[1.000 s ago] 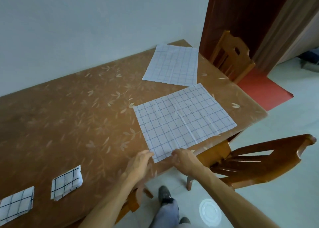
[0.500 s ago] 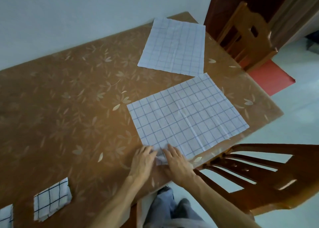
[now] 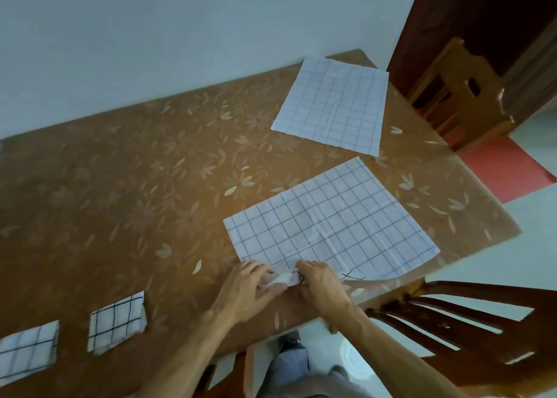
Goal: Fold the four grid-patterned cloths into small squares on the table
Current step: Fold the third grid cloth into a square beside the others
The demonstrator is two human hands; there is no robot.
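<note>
A white cloth with a blue grid (image 3: 331,226) lies flat near the table's front right corner. My left hand (image 3: 247,289) and my right hand (image 3: 322,286) pinch its nearest corner together, and the fabric there is bunched and lifted a little. A second flat grid cloth (image 3: 333,105) lies farther back by the wall. Two cloths folded into small squares rest at the front left: one (image 3: 116,322) with dark grid lines, the other (image 3: 27,352) cut by the frame's left edge.
The brown leaf-patterned table (image 3: 135,202) runs along a pale wall. One wooden chair (image 3: 467,322) stands at the front right edge, another wooden chair (image 3: 461,81) beyond the far right corner by a dark door. My legs show below the table edge.
Both hands went from resting at the near cloth's front corner to pinching it, and the corner is now bunched and raised. The camera has moved closer and tilted down.
</note>
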